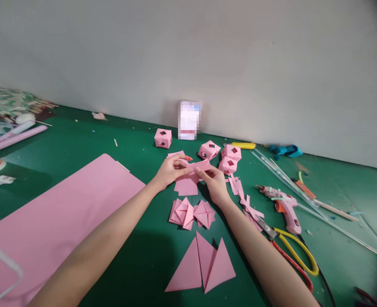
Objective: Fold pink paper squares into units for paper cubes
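Observation:
Between my two hands is a folded pink paper piece (202, 165). My left hand (174, 169) pinches its left end, a red wrap showing on one fingertip. The right end is held by my right hand (213, 181), thumb on top. Pink paper squares (187, 186) lie beneath. Nearer are two stacks of folded pink pieces (182, 213), (204, 213) and, closer still, large folded pink triangles (188, 268). Behind my hands stand several pink paper shapes with diamond-shaped holes, one (163, 138) at the left and others (209, 150) to the right.
A large pink sheet (63, 217) covers the left of the green table (137, 145). Right of my right hand lie paper scraps (236, 185), scissors (295, 247), a glue gun (286, 204), clear sticks and a yellow cutter (243, 146). A blurred upright screen (189, 120) leans against the wall.

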Tool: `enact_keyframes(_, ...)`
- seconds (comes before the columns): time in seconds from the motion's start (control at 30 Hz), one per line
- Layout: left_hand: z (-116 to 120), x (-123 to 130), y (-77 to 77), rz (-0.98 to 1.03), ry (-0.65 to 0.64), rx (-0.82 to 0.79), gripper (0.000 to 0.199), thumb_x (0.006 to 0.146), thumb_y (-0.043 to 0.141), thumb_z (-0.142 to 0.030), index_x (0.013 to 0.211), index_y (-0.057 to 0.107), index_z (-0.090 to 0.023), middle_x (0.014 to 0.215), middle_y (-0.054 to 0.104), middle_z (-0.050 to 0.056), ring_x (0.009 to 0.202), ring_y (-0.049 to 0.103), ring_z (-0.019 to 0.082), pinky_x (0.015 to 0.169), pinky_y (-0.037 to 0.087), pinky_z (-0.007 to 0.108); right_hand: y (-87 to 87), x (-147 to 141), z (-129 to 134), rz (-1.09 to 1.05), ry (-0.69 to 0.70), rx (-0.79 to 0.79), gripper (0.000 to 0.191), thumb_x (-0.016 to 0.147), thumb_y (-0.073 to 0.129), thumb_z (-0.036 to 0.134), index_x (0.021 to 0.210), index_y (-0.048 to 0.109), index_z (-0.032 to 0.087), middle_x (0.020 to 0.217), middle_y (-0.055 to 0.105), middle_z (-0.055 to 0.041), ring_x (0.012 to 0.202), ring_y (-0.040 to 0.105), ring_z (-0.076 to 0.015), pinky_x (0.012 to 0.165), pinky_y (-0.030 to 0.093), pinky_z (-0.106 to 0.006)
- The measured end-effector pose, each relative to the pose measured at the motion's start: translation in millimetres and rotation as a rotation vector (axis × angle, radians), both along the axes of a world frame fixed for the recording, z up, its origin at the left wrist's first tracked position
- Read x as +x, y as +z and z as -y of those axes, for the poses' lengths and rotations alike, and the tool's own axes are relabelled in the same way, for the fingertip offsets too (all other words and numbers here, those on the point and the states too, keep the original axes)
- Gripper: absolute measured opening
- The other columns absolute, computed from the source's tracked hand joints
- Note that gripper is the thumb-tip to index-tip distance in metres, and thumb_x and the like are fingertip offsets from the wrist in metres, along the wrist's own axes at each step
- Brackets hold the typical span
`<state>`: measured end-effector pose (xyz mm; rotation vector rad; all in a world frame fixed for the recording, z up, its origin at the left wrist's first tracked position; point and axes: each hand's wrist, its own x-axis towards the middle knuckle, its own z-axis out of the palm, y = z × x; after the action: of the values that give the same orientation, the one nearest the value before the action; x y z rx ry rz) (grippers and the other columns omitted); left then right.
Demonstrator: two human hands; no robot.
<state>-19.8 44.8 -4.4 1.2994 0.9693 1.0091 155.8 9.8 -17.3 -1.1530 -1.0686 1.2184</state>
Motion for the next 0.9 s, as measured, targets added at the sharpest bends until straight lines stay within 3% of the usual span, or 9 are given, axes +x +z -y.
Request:
enact_keyframes(0.33, -1.3, 0.2, -4.4, 0.001, 0.049, 0.018, 0.052, 0.062, 0.090, -0.036, 0.105, 0.069, -0.015, 0.075, 0.071, 0.001, 0.076, 0.067, 0.017, 0.078, 0.053, 0.031, -2.8, 2.5, -1.6, -0.055, -0.015, -0.005, 0.033, 0.068, 0.085, 0.050, 0.079, 0.075, 0.020, 0.077, 0.074, -0.0022, 0.073, 0.065, -0.0189, 0.073, 0.052, -0.031)
enact_keyframes(0.6, -1.3, -1.4, -4.7, -0.013, 0.007, 0.043, 0.048, 0.066, 0.087, -0.033, 0.106, 0.067, -0.016, 0.077, 0.069, 0.001, 0.076, 0.067, 0.016, 0.077, 0.053, 0.029, -3.7, 3.1, -1.0, -0.030, -0.012, 0.003, 0.034, 0.068, 0.085, 0.050, 0.072, 0.071, 0.019, 0.073, 0.071, -0.0015, 0.069, 0.061, -0.0183, 0.067, 0.048, -0.030)
enact_keyframes(0.77, -1.7, -2.3, -6.2, -0.099, -0.126, 0.081, 0.058, 0.069, 0.085, -0.039, 0.118, 0.063, -0.017, 0.086, 0.072, 0.004, 0.081, 0.069, 0.019, 0.073, 0.053, 0.029, -4.3, 2.3, -0.2, 0.025, -0.010, 0.011, 0.036, 0.069, 0.082, 0.053, 0.072, 0.071, 0.020, 0.071, 0.069, -0.0007, 0.066, 0.058, -0.0172, 0.063, 0.046, -0.029)
enact_keyframes(0.9, -0.7, -1.8, -7.3, -0.157, -0.119, 0.066, 0.058, 0.071, 0.084, -0.044, 0.118, 0.063, -0.017, 0.079, 0.072, 0.003, 0.074, 0.068, 0.019, 0.066, 0.050, 0.028, -3.5, 1.7, -0.5, 0.011, 0.015, 0.012, 0.037, 0.070, 0.082, 0.054, 0.076, 0.071, 0.020, 0.072, 0.069, -0.0004, 0.067, 0.060, -0.0174, 0.064, 0.048, -0.029)
